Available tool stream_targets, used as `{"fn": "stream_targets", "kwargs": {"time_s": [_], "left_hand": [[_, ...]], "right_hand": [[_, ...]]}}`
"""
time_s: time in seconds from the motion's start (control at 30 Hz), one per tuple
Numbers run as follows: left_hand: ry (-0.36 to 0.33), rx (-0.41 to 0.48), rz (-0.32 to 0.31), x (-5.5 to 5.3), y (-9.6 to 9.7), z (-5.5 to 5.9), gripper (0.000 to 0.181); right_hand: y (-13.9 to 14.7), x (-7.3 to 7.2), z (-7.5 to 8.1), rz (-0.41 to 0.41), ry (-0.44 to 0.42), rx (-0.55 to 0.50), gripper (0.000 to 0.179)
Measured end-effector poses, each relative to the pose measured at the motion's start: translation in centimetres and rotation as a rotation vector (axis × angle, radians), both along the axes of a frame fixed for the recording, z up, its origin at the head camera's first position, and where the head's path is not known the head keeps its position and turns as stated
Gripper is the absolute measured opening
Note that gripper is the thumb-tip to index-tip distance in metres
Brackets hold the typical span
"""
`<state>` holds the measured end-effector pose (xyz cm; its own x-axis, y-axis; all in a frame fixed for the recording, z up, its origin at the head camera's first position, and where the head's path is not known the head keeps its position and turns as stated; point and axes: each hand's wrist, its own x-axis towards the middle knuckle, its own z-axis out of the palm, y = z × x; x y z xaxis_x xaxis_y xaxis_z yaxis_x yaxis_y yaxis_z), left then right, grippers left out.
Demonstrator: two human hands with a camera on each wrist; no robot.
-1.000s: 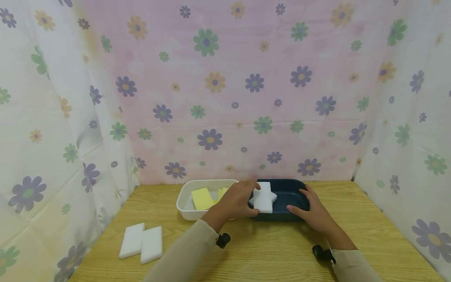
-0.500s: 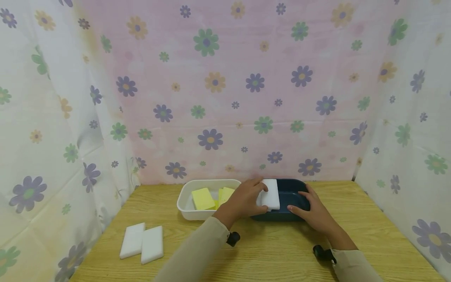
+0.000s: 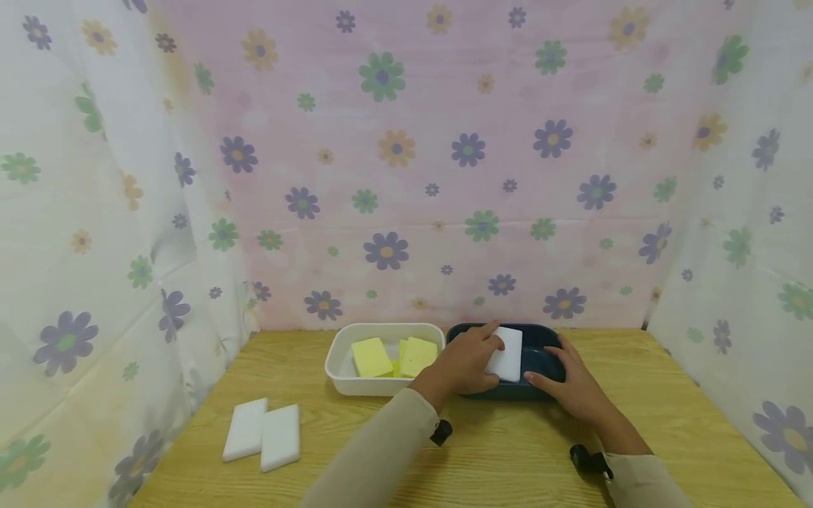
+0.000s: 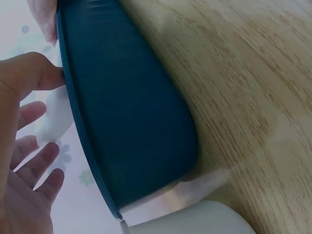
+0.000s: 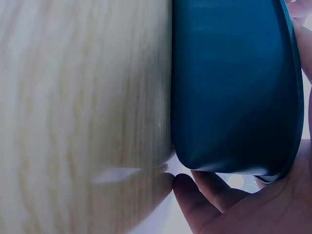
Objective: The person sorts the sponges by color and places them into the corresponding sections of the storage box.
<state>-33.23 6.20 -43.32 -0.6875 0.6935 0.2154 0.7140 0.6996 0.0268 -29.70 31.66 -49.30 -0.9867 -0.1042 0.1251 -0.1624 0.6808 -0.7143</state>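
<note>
My left hand (image 3: 466, 361) grips a white sponge (image 3: 508, 356) by its left side, over the dark blue tub (image 3: 521, 392). In the left wrist view the thumb lies at the tub's rim, and part of the white sponge (image 4: 56, 114) shows beyond it. My right hand (image 3: 574, 384) holds the tub's right end, thumb at the front rim and fingers around the end wall. From the right wrist, the tub's outer wall (image 5: 234, 87) fills the view's right half. What lies under the sponge is hidden.
Left of the dark tub stands a white tub (image 3: 375, 386) with several yellow sponges (image 3: 371, 358). Two white sponges, one farther left (image 3: 245, 430) and one beside it (image 3: 280, 437), lie on the wooden table (image 3: 508, 458). A flowered curtain (image 3: 419, 141) closes the back.
The left hand has moved right with the white sponge, farther over the dark tub, covering a white piece seen inside earlier. The right hand keeps its hold.
</note>
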Motion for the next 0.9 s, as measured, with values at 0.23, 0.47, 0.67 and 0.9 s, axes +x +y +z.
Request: {"fn": "stream_targets", "kwargs": {"time_s": [0.23,0.47,0.67,0.9], "left_hand": [[0.059,-0.015,-0.057,-0.29,0.39,-0.38,0.048],[0.072,-0.019,-0.107,-0.09,0.38,-0.27,0.046],[0.043,-0.031,-0.102,0.22,0.5,-0.24,0.042],[0.085,-0.071,-0.081,0.5,0.25,-0.27,0.036]], "right_hand": [[0.18,-0.06,-0.12,-0.002,0.004,0.008,0.095],[0.18,-0.16,-0.23,0.01,0.006,0.004,0.096],[0.19,-0.16,-0.27,0.015,0.014,-0.002,0.098],[0.16,0.0,-0.15,0.03,0.027,-0.013,0.096]]}}
